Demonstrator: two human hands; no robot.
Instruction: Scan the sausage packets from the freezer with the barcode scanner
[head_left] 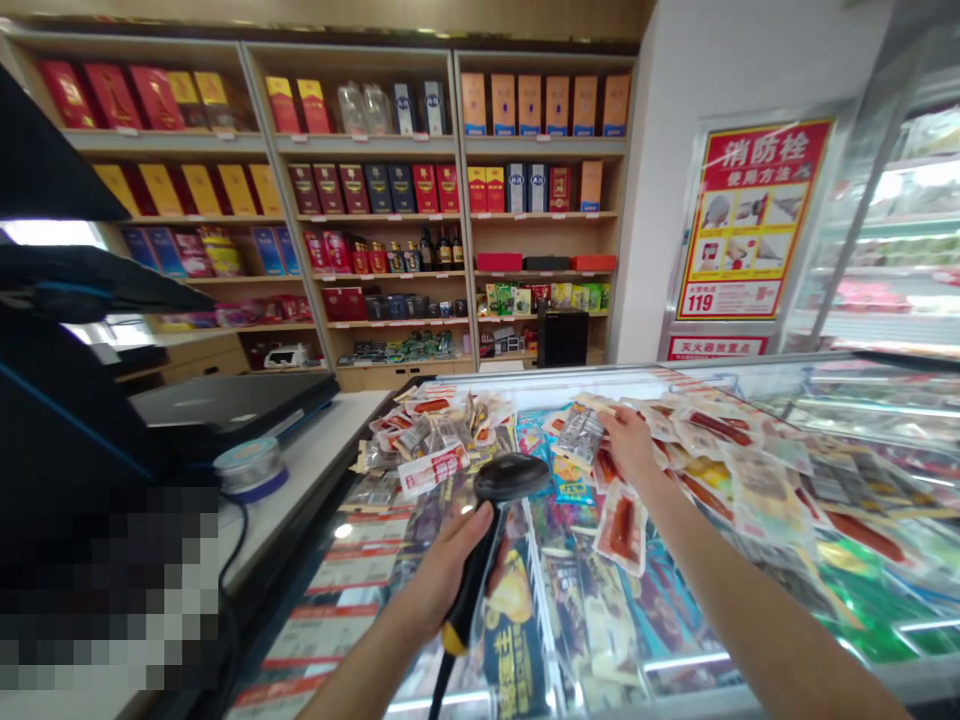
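My left hand [444, 565] is wrapped round the handle of a black barcode scanner [511, 476] with a yellow base and a trailing cord. The scanner's head is tilted forward over the glass top of a freezer case [337, 600]. Farther off, my right hand [631, 440] pinches the edge of a small grey snack packet [579, 434] with printed text. Below that hand, a clear-wrapped sausage pack [622, 530] lies on the glass. A red-and-white packet [433, 470] rests left of the scanner, within a pile of small packets.
More vacuum-packed sausages [716, 428] spread to the right. On the left counter stand a roll of tape [251, 468] and a dark flat-topped device [232, 405]. Behind, shelves [457, 150] hold boxed goods. A red-and-yellow poster [754, 220] hangs on the wall.
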